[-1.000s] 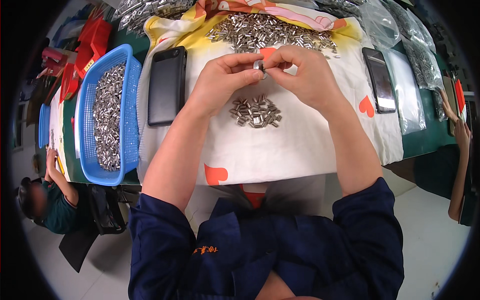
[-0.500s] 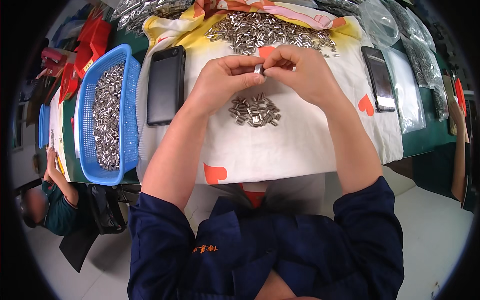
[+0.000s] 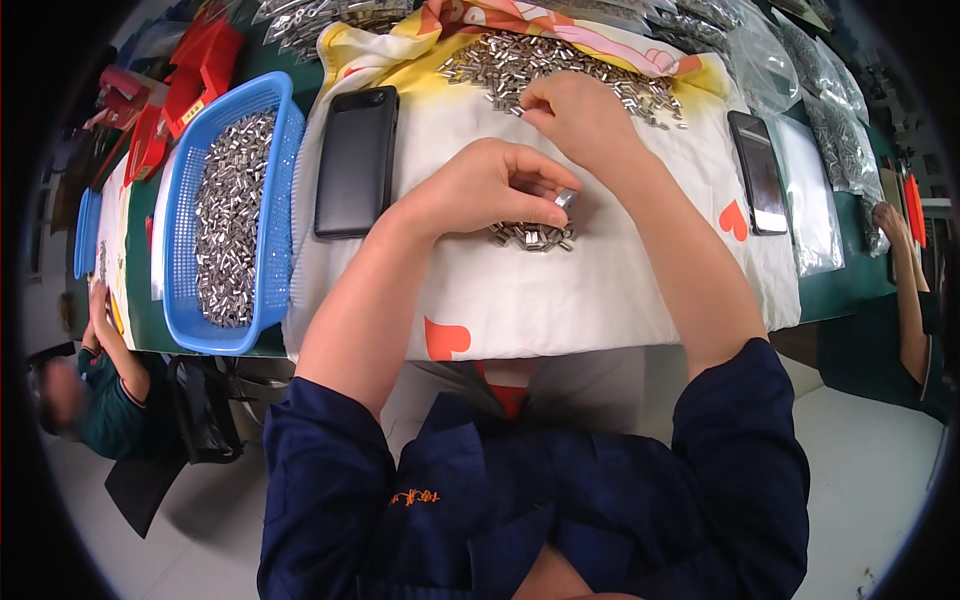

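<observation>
Between the thumb and fingers of my left hand [image 3: 485, 188] is a small shiny metal cylinder [image 3: 565, 199]. This hand hovers over a small heap of similar metal pieces [image 3: 535, 238] on the cloth and hides part of it. My right hand [image 3: 582, 112] is farther off, at the near edge of a large spread of small metal cylinders [image 3: 500, 65]. Its fingers are curled together in a pinch, and what they hold, if anything, cannot be made out.
White cloth with red hearts [image 3: 640, 300] covers the table. To the left are a black phone-like case [image 3: 355, 165] and a blue basket [image 3: 285, 180] of metal pieces. A phone [image 3: 760, 175] and plastic bags [image 3: 810, 190] lie right. Other people sit at both sides.
My hands have parted from where they met. The left came nearer and right, over the small heap, keeping a metal cylinder; the right moved away to the large spread.
</observation>
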